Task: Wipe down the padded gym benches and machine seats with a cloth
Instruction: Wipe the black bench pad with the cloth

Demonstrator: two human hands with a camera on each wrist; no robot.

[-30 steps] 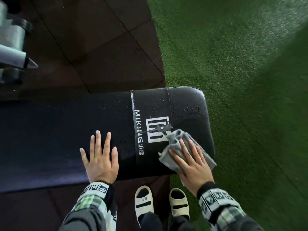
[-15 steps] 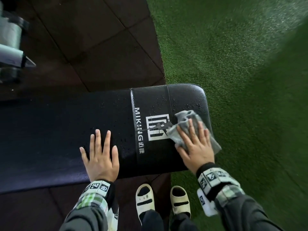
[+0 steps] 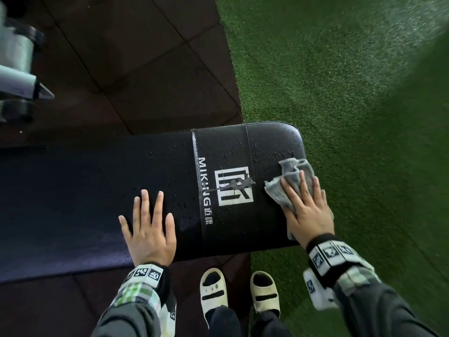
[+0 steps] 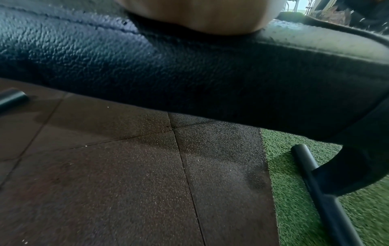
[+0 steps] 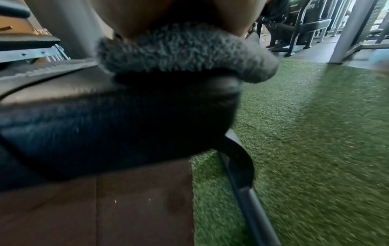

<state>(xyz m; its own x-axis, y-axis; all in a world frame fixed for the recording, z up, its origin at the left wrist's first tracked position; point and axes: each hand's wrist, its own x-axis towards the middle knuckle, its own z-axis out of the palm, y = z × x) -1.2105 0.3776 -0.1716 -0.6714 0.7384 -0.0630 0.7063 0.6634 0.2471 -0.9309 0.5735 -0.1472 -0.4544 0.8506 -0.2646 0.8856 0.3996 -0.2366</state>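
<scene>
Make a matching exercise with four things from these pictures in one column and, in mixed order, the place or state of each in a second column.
Things:
1. left hand
2. grey cloth
3. bench pad
4. white sandals

Place or state:
A. black, with water drops on it
B. flat on the pad, fingers straight
C. on the floor beside the bench
D. under the right hand, near the pad's end

Pairs: 1-B, 2-D, 3-A, 4-C
</scene>
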